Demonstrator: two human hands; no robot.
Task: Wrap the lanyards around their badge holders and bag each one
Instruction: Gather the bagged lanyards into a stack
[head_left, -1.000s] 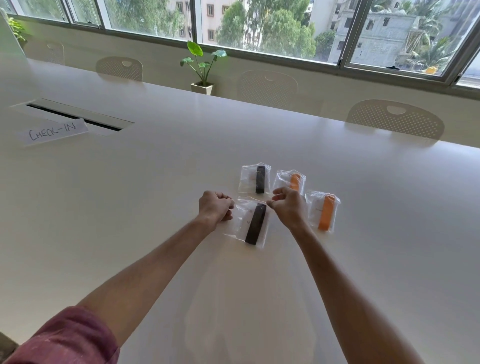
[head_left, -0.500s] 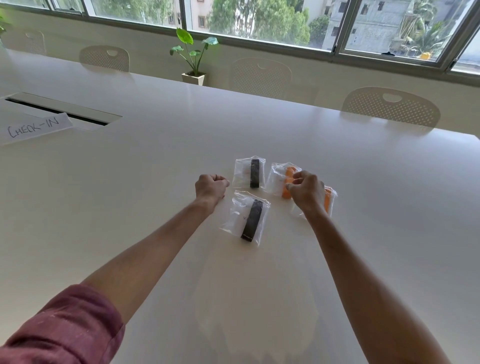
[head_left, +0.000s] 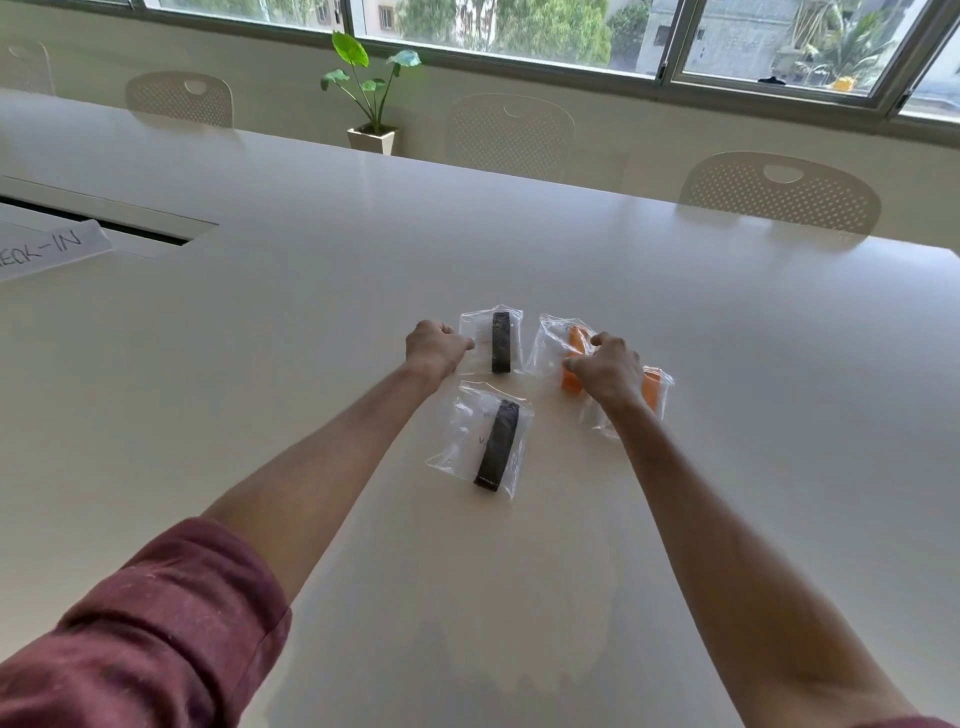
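Left hand (head_left: 435, 349), fisted, touches far black-lanyard bag (head_left: 493, 340); right hand (head_left: 608, 370), fingers curled, presses orange-lanyard bags (head_left: 556, 345) mid-tabletop (head_left: 260, 364).

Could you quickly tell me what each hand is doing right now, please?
Left hand: closed in a fist beside a black lanyard bag, holding nothing visible.
Right hand: fingers curled over an orange lanyard bag; grip unclear.

Potted plant (head_left: 370, 93), chairs (head_left: 777, 191), check-in sign (head_left: 47, 250)

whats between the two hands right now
In the head view, the far black-lanyard bag lies between the left hand and right hand.
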